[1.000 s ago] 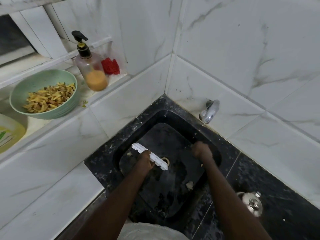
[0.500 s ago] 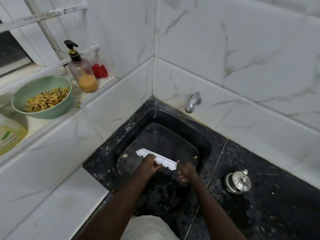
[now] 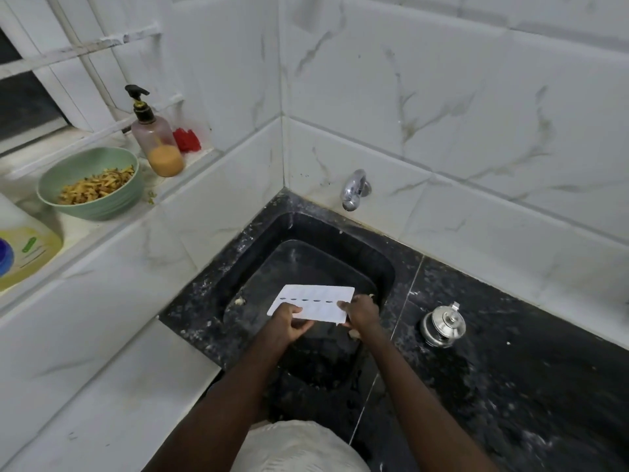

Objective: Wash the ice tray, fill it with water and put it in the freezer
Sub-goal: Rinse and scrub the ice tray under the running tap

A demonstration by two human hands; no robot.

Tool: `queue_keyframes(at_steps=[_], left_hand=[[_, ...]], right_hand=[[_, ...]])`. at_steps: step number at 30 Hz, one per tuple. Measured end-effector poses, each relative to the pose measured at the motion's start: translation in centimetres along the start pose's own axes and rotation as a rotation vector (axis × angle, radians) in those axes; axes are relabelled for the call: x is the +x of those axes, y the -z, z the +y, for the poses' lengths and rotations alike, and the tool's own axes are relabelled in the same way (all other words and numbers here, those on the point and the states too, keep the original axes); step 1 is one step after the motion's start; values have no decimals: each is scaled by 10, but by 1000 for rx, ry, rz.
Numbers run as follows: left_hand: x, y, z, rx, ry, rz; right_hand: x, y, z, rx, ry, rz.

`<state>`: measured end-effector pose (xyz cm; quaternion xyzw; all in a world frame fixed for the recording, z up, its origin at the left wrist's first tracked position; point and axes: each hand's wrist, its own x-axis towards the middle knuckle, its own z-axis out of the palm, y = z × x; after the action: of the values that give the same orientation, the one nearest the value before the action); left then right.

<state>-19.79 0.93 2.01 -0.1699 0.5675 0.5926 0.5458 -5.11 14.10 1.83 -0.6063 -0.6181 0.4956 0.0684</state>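
Both hands, left (image 3: pixel 289 323) & right (image 3: pixel 361 311), hold white ice tray (image 3: pixel 315 301) over black sink (image 3: pixel 381 264).

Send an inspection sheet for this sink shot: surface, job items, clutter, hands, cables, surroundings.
Surface: black speckled counter, black sink set in it, white flecks.
Job's things: white ice tray held over the sink; wall tap, no water seen.
Clutter: steel lidded pot right of sink; green bowl, pump bottle, red item on ledge.
Grippers: left hand and right hand both grip the ice tray.
Cables: nothing seen.
Surroundings: white marble tiles, window upper left.
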Motion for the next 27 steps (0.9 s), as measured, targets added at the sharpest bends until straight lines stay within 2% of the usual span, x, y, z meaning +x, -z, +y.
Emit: queue_keyframes(at_steps=[7, 13, 18, 23, 25, 27], left_hand=[[-21, -16, -5, -6, 50, 103], [-56, -40, -19, -75, -8, 193], [-48, -40, -39, -48, -17, 120], [-46, -34, -50, -22, -19, 121], [-56, -34, -52, -21, -34, 95], [-54, -33, -53, 19, -55, 48]], right_hand=[[-47, 21, -6, -176, 278, 177], [-87, 41, 0, -404, 478, 316], [-107, 53, 23, -462, 568, 353], [-122, 59, 33, -479, 663, 469], [-127, 57, 34, -470, 692, 454], [-131, 53, 36, -472, 689, 359]])
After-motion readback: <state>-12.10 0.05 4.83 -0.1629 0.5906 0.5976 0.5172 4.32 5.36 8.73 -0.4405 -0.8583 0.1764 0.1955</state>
